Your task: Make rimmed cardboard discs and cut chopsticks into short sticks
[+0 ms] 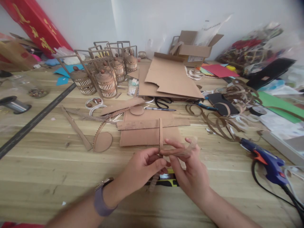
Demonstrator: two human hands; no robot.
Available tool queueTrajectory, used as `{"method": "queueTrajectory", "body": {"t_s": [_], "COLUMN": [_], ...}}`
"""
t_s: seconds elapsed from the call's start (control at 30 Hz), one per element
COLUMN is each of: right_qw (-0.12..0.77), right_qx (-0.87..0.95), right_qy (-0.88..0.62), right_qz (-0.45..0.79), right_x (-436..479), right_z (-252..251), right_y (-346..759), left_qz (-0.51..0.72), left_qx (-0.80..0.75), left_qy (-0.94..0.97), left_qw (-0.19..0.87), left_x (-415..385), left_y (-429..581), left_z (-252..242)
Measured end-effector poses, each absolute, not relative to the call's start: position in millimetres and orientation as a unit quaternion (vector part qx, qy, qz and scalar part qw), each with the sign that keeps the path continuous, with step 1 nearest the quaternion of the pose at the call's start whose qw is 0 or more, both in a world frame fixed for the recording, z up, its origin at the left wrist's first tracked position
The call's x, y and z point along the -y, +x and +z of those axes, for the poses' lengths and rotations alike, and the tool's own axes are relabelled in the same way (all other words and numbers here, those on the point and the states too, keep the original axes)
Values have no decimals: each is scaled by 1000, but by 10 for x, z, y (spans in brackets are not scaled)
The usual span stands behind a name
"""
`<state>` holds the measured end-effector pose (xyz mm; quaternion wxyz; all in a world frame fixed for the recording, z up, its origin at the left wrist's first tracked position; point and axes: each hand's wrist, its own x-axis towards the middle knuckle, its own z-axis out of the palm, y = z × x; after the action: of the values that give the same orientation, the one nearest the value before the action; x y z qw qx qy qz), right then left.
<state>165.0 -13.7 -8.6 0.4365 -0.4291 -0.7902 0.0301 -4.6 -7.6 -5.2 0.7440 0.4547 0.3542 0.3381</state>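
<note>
My left hand and my right hand meet low in the middle of the wooden table. Both pinch a thin bent cardboard strip: one leg stands upright, the other runs right across my right fingers. A purple watch is on my left wrist. Under the hands lies a yellow-and-black tool, partly hidden. Flat cardboard pieces lie just beyond the hands.
Several small cardboard lantern models stand at the back left. Flat cardboard sheets and an open box sit behind. Scissors, curled strips, a blue glue gun with cord lie at the right. A metal spool lies far left.
</note>
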Motion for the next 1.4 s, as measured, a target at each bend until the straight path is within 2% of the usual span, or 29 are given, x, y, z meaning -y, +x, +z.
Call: {"method": "queueTrajectory", "body": {"t_s": [0.2,0.67,0.9,1.07,1.4], "right_qw": [435,433,433,432,405], "right_qx": [794,769,799,799,790], "right_qy": [-424,-471,-416,-419,-460], "right_qz": [16,7,33,6,-19], "right_x": [143,124,143,120,123], "right_z": [-64,-80,-83,-84,-70], "right_y": [1583,1667,1622,1589,1673], "left_qz": [361,312,359,369,319], "left_qx": [-357,-382,-350,-359,-385], "left_qy": [451,482,439,435,473], "left_qw": [734,724,746,739,725], "left_x": [48,103,50,46,97], "left_y": [-44,-39,-41,-44,-40], "left_z": [-21,7,-56,-46,13]}}
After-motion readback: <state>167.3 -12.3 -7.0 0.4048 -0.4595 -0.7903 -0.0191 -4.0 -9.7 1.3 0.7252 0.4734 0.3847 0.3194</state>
